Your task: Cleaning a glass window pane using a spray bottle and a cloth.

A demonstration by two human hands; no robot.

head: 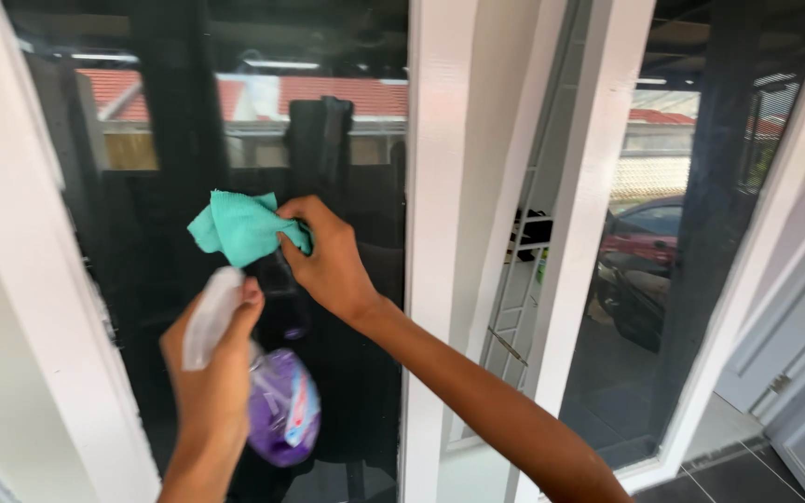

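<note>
At door: dark glass pane [142, 233], white frame [440, 186].
R hand [328, 261]: fingers pinch teal cloth [244, 226] vs glass.
L hand [211, 363]: fingers clenched on purple spray bottle [281, 414].
Floor [747, 475]: dark tiles.

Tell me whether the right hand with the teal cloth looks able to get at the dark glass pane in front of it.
Probably yes. The right hand presses the crumpled teal cloth against or very near the dark glass pane; nothing stands between them. The left hand, holding a purple spray bottle, sits lower, out of the way.
</note>
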